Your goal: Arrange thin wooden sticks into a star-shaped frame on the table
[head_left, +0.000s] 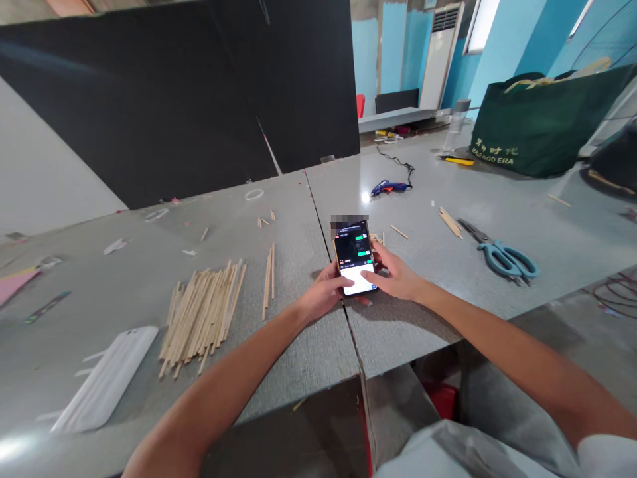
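A lit smartphone (354, 255) is held between my two hands above the table's seam, a dark chat and a white keyboard on its screen. My left hand (323, 292) wraps the phone's left edge, its thumb over the keyboard. From the other side my right hand (395, 273) grips the phone, thumb on the lower right of the screen. Small wooden pieces (377, 240) lie just behind the right hand, partly hidden. To the left are a couple of loose wooden sticks (269, 282) and a large pile of similar sticks (204, 315).
Blue-handled scissors (507, 259) lie at the right, beside short sticks (450, 222). Farther back are a blue glue gun (391, 188), a yellow cutter (456, 160) and a green bag (542, 126). Glue sticks in a plastic bag (107, 378) lie front left. A black panel (189, 93) stands behind.
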Demonstrator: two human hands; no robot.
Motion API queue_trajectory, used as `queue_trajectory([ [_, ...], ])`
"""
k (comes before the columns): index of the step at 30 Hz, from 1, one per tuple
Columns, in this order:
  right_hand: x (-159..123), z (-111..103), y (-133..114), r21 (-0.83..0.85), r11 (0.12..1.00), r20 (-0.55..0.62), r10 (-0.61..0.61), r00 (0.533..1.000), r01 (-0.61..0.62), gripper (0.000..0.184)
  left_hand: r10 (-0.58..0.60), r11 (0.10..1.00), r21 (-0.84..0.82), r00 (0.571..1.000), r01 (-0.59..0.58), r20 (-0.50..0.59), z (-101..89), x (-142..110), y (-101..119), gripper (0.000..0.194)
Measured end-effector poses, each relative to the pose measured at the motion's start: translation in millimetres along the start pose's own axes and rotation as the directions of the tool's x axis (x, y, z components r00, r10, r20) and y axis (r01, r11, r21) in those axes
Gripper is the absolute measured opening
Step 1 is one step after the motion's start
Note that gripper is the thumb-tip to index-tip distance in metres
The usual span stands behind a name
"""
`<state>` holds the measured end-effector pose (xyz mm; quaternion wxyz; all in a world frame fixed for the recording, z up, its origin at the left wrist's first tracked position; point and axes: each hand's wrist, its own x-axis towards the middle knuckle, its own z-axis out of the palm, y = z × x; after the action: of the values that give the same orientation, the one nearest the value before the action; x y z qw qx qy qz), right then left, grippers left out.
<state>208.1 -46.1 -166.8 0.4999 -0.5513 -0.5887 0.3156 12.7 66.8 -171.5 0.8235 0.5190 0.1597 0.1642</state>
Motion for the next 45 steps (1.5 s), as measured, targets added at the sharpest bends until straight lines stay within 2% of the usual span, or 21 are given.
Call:
queue_trajectory([
  [17, -1.0, 0.4, -4.4, 0.007, 1.000, 0.004, 0.002, 1.000, -0.002, 0.060, 0.001, 1.000, 0.001, 1.000, -0.001, -0.001, 0.5, 0.0, 0.5, 0.054],
  [32, -0.3, 1.9, 2.1, -0.014, 1.000, 0.002, -0.006, 1.000, 0.006, 0.068, 0.001, 1.000, -0.005, 1.000, -0.001, 0.005, 1.8, 1.1, 0.7, 0.058],
  [38, -0.9, 5.1, -1.5, -0.008, 1.000, -0.007, -0.010, 1.000, 0.010, 0.063, -0.001, 1.000, 0.014, 1.000, 0.001, -0.008, 1.8, 0.4, -0.1, 0.055],
  [45, -0.1, 7.5, -1.8, -0.039, 0.999, -0.028, 0.024, 0.999, -0.025, 0.070, 0.008, 1.000, 0.006, 1.000, -0.008, -0.003, 2.4, 0.7, 0.0, 0.051],
])
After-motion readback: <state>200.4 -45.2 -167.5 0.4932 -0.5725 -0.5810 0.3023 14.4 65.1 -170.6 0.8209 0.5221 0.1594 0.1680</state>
